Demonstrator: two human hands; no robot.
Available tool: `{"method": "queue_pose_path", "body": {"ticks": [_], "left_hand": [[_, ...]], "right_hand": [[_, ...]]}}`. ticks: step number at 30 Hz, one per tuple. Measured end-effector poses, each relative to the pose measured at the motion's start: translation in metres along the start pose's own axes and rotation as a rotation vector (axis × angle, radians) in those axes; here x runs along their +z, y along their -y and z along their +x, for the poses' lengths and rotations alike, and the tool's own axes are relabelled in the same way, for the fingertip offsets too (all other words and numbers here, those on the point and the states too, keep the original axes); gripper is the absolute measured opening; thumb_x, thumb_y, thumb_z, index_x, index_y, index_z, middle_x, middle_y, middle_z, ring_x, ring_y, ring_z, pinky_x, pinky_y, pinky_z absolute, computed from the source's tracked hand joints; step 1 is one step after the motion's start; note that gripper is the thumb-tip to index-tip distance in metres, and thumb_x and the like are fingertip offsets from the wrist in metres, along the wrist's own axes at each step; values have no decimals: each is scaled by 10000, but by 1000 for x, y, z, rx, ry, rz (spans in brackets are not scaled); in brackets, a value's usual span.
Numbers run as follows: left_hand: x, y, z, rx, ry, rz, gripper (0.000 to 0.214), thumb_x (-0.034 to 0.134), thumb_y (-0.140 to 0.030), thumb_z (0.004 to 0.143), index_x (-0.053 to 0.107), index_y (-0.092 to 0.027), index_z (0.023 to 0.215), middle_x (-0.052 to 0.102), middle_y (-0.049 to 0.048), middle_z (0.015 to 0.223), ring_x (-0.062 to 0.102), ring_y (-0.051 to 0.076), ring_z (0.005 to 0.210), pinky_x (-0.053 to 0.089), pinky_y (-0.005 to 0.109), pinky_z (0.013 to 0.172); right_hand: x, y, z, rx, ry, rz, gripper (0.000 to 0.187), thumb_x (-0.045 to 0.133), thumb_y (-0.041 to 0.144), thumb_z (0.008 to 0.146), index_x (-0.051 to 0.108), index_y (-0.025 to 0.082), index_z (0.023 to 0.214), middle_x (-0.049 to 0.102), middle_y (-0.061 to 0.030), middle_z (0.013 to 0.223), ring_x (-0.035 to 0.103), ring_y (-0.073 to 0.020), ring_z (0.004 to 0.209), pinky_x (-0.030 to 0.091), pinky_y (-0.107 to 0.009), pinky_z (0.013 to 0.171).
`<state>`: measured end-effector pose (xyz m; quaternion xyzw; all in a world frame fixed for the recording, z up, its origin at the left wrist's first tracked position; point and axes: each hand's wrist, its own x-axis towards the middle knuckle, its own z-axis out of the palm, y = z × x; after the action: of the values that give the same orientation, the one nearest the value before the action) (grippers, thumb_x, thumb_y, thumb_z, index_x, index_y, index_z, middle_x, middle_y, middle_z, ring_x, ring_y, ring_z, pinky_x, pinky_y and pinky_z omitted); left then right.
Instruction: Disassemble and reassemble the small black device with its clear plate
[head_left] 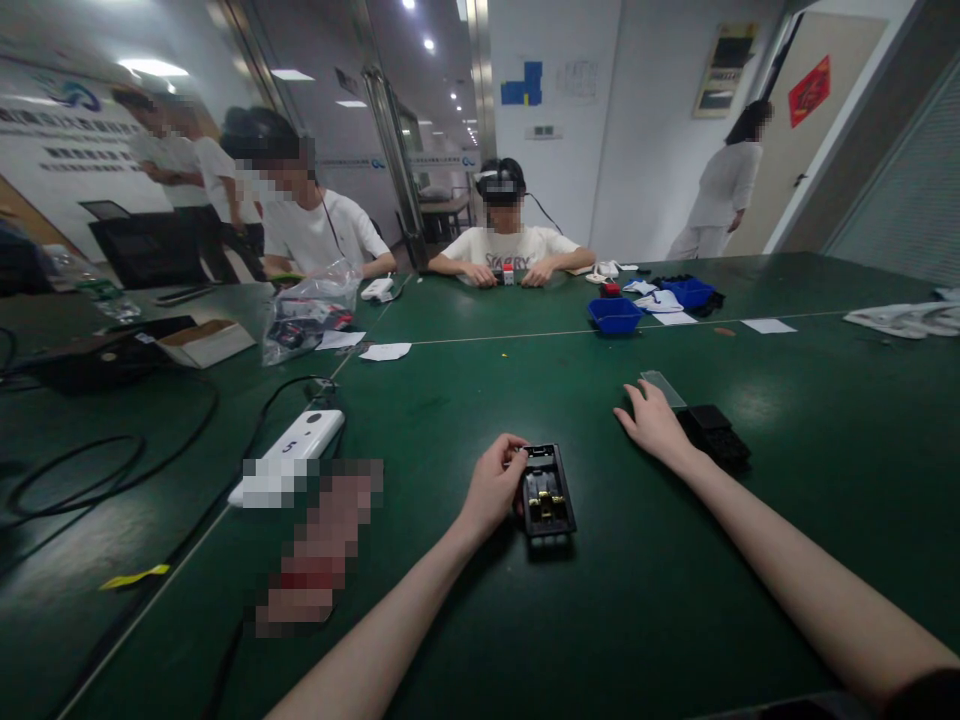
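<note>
Your forearms run out of the frame, the left at the bottom edge, the right at the lower right corner. Just below centre, your left hand point(491, 488) has its fingers closed on the upper left edge of a black casing point(568, 500), hiding that edge; brassy pieces show in its dark inside, hard to make out. Right of centre, your right hand point(654, 425) has its fingers spread, gripping nothing. It partly covers a clear plastic piece point(663, 389); you can't tell whether they touch. Your wrist overlaps black parts point(718, 437) beside it on the green counter point(600, 640).

At left, a pinkish slab point(330, 540) is pixelated, as is the lower end of a white device point(307, 437) marked "5". Farther up, a clear bag point(311, 315) blurs its contents. At top centre, a seated person's shirt point(510, 252) seems to read "STARRY"; the upper left wall sign point(82, 130) is too smeared to read.
</note>
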<state>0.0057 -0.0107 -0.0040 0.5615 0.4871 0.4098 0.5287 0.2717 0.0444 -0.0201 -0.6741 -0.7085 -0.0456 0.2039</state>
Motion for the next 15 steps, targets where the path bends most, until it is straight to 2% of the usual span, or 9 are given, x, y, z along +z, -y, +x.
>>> {"method": "queue_pose_path", "body": {"ticks": [4,8,11,15], "left_hand": [[0,-1,0,-2,4,22,142,501,-296,797,509,-169,858,529,-53,601,450,59,341,345,158,292],[0,0,0,16,19,46,141,490,-299,801,509,-168,849,525,-53,603,460,67,351,366,172,295],[0,0,0,32,21,59,152,485,-311,807,508,-166,849,525,-53,604,460,65,353,370,172,299],[0,0,0,39,21,69,148,481,-302,807,509,-163,850,534,-50,612,464,63,354,363,169,300]], "right_hand": [[9,-7,3,61,38,-123,596,325,427,899,390,11,1321,386,-286,1365,337,-348,1295,316,-493,999],[8,-7,6,77,148,-172,634,268,451,912,406,-26,1306,451,-303,1305,392,-344,1258,304,-465,1002],[3,-4,6,52,182,-187,600,274,411,916,443,-41,1272,499,-301,1253,444,-341,1206,322,-454,984],[-2,13,-3,-27,182,-197,475,293,298,914,510,16,1229,521,-251,1247,500,-316,1127,369,-430,939]]}}
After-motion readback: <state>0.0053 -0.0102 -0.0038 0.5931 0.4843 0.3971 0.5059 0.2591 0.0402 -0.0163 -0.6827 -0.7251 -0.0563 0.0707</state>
